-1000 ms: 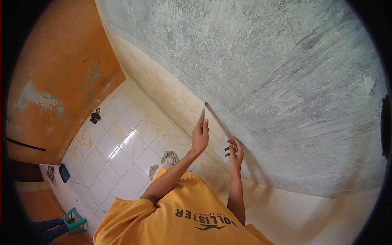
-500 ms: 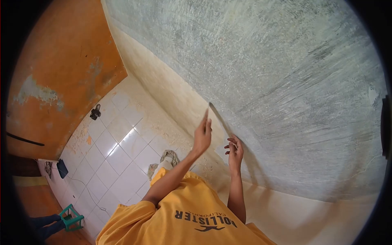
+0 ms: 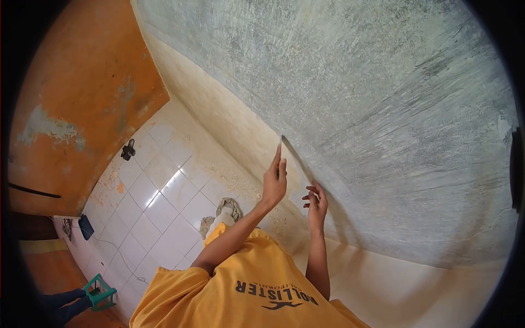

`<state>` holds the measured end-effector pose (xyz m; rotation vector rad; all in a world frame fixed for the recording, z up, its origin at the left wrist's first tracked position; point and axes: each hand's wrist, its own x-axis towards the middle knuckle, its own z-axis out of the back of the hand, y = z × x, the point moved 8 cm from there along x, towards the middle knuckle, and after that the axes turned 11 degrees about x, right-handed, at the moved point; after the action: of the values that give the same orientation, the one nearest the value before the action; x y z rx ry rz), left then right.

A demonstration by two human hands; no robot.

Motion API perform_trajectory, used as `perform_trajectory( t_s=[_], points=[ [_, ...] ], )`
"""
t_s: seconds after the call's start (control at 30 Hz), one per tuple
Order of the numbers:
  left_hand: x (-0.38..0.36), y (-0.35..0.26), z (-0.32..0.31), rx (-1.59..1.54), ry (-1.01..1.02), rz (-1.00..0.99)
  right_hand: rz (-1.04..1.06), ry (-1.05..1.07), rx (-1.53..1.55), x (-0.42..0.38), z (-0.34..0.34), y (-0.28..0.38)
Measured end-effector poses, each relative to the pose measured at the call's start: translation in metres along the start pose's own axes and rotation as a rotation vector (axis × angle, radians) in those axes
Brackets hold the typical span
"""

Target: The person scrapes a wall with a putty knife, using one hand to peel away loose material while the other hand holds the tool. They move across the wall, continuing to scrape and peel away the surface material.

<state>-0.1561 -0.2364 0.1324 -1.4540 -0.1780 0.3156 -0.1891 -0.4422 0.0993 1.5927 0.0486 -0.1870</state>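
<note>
A thin, flat scraper blade (image 3: 297, 159) lies slantwise against the wall, at the border between its rough grey part (image 3: 350, 98) and its smooth cream lower part (image 3: 229, 104). My left hand (image 3: 274, 185) is closed at the blade's upper end, its index finger stretched along it. At the lower end is my right hand (image 3: 316, 206), with its upper fingertips against the blade and the other fingers loosely bent apart. The blade shows nearly edge-on, so its full shape is hidden.
White floor tiles (image 3: 158, 218) carry orange paint flakes near the walls. To the left stands a peeling orange wall (image 3: 93, 82). A small dark object (image 3: 128, 150) lies by it. A green stool (image 3: 100, 292), a person's legs (image 3: 68, 303) and a cable (image 3: 123, 257) are lower left.
My left hand has shifted slightly right and down, and my right hand slightly right. The blade stays along the same border. The view has moved a little.
</note>
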Motion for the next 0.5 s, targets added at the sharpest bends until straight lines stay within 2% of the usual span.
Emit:
perform_trajectory(
  t_s=[0.1,0.13,0.23,0.5],
  points=[
    [0.007,0.006,0.006,0.062,-0.015,-0.033,-0.007,0.003,0.006,0.002,-0.001,-0.007],
    [0.014,0.011,0.009,0.039,0.040,0.055,0.001,0.003,-0.004,0.003,-0.002,-0.003],
    [0.011,0.002,0.001,0.001,-0.039,-0.041,-0.007,-0.001,-0.012,-0.001,-0.005,0.000],
    [0.018,0.013,0.006,-0.007,-0.013,-0.014,0.016,0.019,-0.014,0.018,-0.010,0.002]
  ],
)
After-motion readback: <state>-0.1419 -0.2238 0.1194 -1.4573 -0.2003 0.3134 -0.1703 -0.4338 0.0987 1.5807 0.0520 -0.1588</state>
